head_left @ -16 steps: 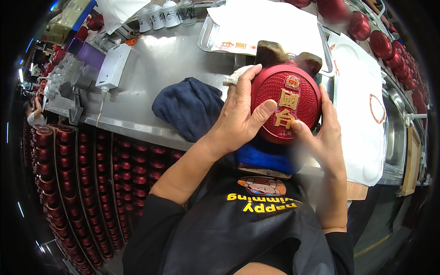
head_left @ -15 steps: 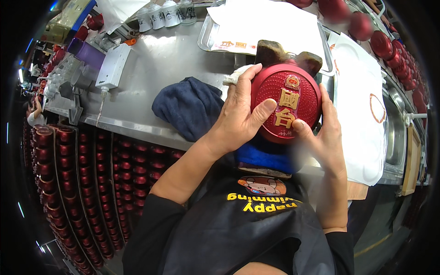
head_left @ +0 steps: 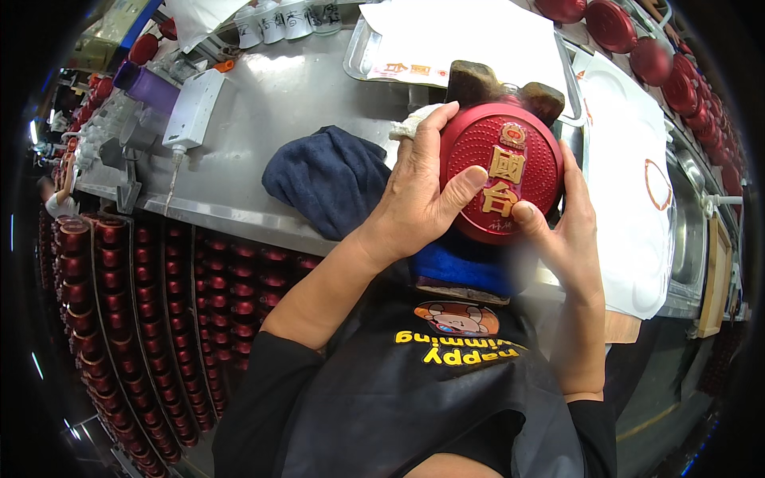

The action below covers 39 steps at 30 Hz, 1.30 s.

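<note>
Both hands' grip was clamped on the red round container (head_left: pixel 500 179), left hand (head_left: pixel 418 199) and right hand (head_left: pixel 567 231) pressing its gold emblem just above the tabletop (head_left: pixel 271 111), the emblem apparently seated, smoothing seemingly unfinished.

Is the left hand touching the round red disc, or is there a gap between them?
Touching. The head view shows the left hand wrapped over the left edge of the round red disc, its thumb pressed flat on the textured face. The right hand holds the other side.
</note>
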Tool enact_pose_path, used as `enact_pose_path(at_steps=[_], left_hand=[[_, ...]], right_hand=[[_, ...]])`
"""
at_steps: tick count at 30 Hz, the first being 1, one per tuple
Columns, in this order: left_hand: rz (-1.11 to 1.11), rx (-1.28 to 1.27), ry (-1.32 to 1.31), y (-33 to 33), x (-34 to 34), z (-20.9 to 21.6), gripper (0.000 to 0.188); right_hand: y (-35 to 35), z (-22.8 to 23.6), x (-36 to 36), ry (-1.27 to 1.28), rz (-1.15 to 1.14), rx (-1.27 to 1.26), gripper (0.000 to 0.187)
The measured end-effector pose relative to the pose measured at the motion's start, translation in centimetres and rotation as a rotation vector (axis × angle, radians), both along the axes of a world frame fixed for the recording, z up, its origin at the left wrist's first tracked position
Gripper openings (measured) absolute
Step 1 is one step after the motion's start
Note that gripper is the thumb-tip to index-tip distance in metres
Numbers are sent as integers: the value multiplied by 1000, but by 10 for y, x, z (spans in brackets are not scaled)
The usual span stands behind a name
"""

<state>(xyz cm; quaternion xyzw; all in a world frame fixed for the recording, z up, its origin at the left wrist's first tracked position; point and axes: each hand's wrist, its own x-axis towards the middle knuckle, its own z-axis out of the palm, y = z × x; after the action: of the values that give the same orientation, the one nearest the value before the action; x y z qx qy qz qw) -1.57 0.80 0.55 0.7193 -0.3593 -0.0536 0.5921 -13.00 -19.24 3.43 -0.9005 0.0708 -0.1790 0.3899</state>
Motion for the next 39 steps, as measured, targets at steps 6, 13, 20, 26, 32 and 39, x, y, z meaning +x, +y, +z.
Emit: enact_pose_path(at_steps=[6, 13, 20, 26, 32, 39], left_hand=[[-2, 31, 8, -1, 0, -2, 91], [-35, -2, 94, 2, 0, -8, 99], [23, 117, -50, 3, -2, -3, 103], [78, 155, -114, 0, -6, 6, 101], [117, 164, -123, -2, -8, 4, 102], [183, 195, -234, -3, -11, 4, 101]], right_hand=[[-5, -8, -2, 11, 2, 1, 94], [-31, 18, 2, -234, 24, -70, 63], [-32, 32, -7, -177, 3, 22, 33], [-31, 29, -16, -250, -46, -96, 28], [-31, 31, -13, -228, -15, -173, 28], [-26, 45, -6, -324, 71, -298, 24]])
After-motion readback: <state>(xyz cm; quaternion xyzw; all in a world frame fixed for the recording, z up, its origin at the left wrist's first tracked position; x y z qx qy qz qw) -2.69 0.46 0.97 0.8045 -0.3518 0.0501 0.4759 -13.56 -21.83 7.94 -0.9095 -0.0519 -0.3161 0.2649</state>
